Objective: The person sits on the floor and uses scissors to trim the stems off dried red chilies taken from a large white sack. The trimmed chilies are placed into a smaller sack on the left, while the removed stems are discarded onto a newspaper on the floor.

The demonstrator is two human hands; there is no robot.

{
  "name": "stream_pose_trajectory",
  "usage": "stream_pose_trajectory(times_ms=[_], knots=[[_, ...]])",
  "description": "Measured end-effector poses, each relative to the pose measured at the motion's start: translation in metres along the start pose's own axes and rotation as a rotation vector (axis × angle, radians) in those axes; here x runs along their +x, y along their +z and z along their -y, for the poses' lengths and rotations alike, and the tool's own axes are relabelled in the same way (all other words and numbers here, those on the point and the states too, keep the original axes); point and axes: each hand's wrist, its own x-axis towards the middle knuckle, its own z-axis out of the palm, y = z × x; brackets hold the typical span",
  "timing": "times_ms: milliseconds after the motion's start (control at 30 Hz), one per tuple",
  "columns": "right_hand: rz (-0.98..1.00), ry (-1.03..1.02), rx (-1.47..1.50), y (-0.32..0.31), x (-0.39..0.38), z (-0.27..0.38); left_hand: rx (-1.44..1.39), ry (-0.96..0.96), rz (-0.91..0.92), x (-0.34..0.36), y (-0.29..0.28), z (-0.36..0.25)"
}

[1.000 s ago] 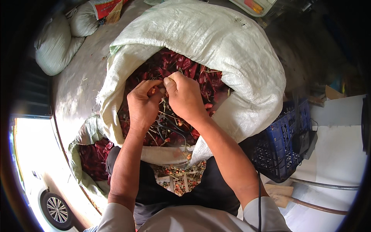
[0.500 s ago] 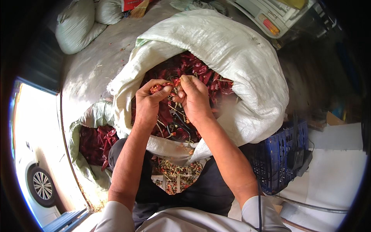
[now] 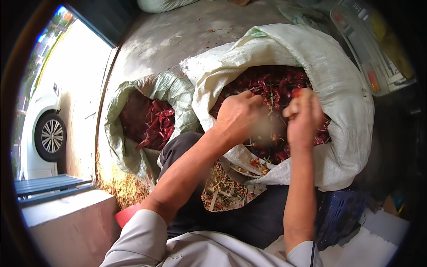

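Observation:
A large white woven sack (image 3: 347, 129) with a rolled-down rim holds dark red dried chillies (image 3: 271, 80) and pale stems. My left hand (image 3: 240, 113) is over its opening on the left side, back upward, with fingers curled down; what they hold is hidden. Beside it, over the right part of the chillies, my right hand (image 3: 304, 118) is smeared by motion. Its fingers look curled, and an orange-red bit of dried chilli shows at their tips. Further left, a smaller pale green sack (image 3: 118, 107) holds more dried red chillies (image 3: 155, 122), touched by neither hand.
Stems and chilli scraps (image 3: 224, 191) lie between my knees. A blue plastic crate (image 3: 340, 211) stands at the lower right. A pale plastic bin (image 3: 362, 49) is at the far right. At left are a doorway, a blue slatted bench (image 3: 53, 184) and a parked white car (image 3: 38, 153).
The view has swung left, so both sacks appear further right. My hands, close together at a chilli before, are now apart: the left turned knuckles up, the right moved off to the right.

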Motion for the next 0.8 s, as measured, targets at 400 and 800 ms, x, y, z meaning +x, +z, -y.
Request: stream_pose_trajectory(times_ms=[400, 800], knots=[[0.200, 0.125, -0.173, -0.018, 0.000, 0.004, 0.295, -0.756, -0.038, -0.118, -0.101, 0.117], [0.116, 0.090, -0.579, -0.040, 0.020, 0.002, -0.177, -0.332, 0.171, -0.033, -0.049, 0.007]])
